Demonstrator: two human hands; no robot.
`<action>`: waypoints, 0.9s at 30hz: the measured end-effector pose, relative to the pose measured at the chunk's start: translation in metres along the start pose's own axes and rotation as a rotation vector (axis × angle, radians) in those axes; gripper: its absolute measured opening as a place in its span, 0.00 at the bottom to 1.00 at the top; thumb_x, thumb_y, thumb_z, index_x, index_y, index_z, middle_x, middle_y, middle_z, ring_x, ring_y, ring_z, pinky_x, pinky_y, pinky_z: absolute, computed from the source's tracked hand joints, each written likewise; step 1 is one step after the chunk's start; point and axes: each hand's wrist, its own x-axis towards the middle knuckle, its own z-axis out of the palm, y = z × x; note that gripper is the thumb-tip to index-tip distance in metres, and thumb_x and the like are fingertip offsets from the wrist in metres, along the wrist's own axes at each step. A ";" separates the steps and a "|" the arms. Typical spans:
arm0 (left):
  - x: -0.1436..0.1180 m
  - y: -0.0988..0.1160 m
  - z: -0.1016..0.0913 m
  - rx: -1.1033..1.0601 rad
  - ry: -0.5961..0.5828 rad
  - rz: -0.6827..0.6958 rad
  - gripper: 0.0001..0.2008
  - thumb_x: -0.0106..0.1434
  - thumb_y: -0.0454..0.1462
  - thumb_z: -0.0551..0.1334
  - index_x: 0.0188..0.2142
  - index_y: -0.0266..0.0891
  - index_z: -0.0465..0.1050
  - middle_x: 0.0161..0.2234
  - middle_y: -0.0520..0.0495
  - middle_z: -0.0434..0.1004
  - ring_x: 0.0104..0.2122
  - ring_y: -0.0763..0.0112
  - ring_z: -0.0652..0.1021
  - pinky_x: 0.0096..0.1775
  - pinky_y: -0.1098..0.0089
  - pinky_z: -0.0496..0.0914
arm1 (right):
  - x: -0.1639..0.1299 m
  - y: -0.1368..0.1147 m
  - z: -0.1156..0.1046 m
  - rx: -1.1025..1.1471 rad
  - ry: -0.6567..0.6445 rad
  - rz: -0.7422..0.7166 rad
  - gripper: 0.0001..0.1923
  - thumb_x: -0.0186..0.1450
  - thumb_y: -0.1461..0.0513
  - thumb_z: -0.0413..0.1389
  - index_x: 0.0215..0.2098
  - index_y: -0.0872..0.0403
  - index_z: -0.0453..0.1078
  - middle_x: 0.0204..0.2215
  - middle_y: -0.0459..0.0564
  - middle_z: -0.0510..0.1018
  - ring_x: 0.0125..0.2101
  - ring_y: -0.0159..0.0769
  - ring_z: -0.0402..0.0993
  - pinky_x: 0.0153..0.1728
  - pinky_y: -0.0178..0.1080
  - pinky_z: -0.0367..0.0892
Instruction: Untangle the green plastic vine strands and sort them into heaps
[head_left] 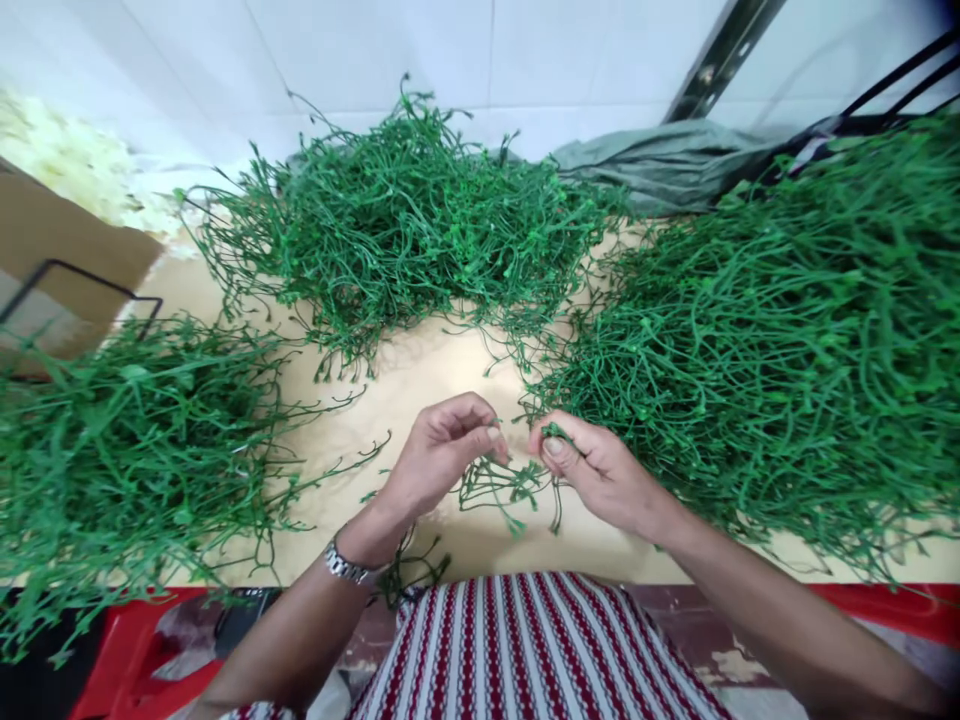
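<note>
Near the table's front, my left hand (454, 445) is closed, thumb and fingers pinched on a thin green branched stem that looks like an artificial flower stem. Just right of it, my right hand (589, 465) is also closed, with a bit of green stem showing between thumb and curled forefinger. A few loose green stems (517, 482) hang or lie between and below the two hands; which of them are held I cannot tell. A big pile of green stems (780, 350) spreads close to my right hand. Another pile (420, 220) lies beyond both hands.
More green stems (135, 440) are heaped at the left, some hanging over the front edge. A cardboard box (97, 225) and pale petals (67, 160) stand behind them. Grey-green cloth (660, 165) lies along the white wall (390, 50). Red stools (127, 650) are below the table (442, 360).
</note>
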 end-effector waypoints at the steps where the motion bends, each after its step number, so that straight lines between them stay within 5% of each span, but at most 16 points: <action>1: 0.002 -0.002 0.000 -0.019 0.030 -0.004 0.06 0.51 0.34 0.63 0.24 0.34 0.68 0.20 0.50 0.71 0.21 0.75 0.71 0.27 0.72 0.66 | 0.001 0.000 0.003 -0.007 0.050 0.021 0.13 0.68 0.57 0.40 0.36 0.54 0.63 0.20 0.41 0.61 0.20 0.26 0.56 0.22 0.31 0.53; 6: 0.006 -0.011 0.000 0.008 0.191 0.035 0.06 0.47 0.32 0.65 0.21 0.34 0.68 0.18 0.54 0.66 0.20 0.79 0.66 0.24 0.76 0.60 | 0.015 -0.001 0.019 -0.016 0.087 0.069 0.12 0.63 0.55 0.49 0.40 0.54 0.64 0.17 0.38 0.58 0.17 0.25 0.52 0.19 0.29 0.50; 9: 0.007 -0.013 0.003 0.001 0.235 0.054 0.07 0.47 0.32 0.65 0.20 0.34 0.67 0.17 0.55 0.65 0.20 0.80 0.64 0.23 0.77 0.58 | 0.022 0.002 0.031 -0.099 0.083 0.066 0.08 0.59 0.58 0.54 0.32 0.55 0.64 0.15 0.37 0.56 0.17 0.25 0.52 0.19 0.29 0.48; 12: 0.009 -0.012 0.006 -0.079 0.246 0.044 0.07 0.47 0.31 0.64 0.19 0.34 0.66 0.16 0.56 0.63 0.18 0.81 0.62 0.22 0.77 0.56 | 0.023 0.007 0.038 -0.147 0.105 -0.041 0.08 0.61 0.61 0.51 0.24 0.56 0.61 0.17 0.40 0.60 0.20 0.25 0.55 0.22 0.30 0.50; 23: 0.020 -0.007 0.010 -0.431 0.233 -0.112 0.07 0.45 0.31 0.62 0.19 0.35 0.62 0.16 0.54 0.66 0.15 0.82 0.61 0.19 0.78 0.54 | 0.028 0.004 0.044 -0.292 0.179 -0.197 0.09 0.65 0.63 0.41 0.31 0.55 0.61 0.20 0.45 0.67 0.20 0.29 0.61 0.24 0.32 0.56; 27: 0.037 -0.005 -0.001 -0.471 0.347 -0.053 0.09 0.43 0.28 0.60 0.18 0.36 0.58 0.14 0.57 0.62 0.12 0.85 0.57 0.17 0.78 0.50 | 0.025 0.002 0.054 -0.415 0.241 -0.361 0.09 0.63 0.66 0.42 0.26 0.54 0.58 0.18 0.45 0.64 0.19 0.30 0.58 0.22 0.34 0.54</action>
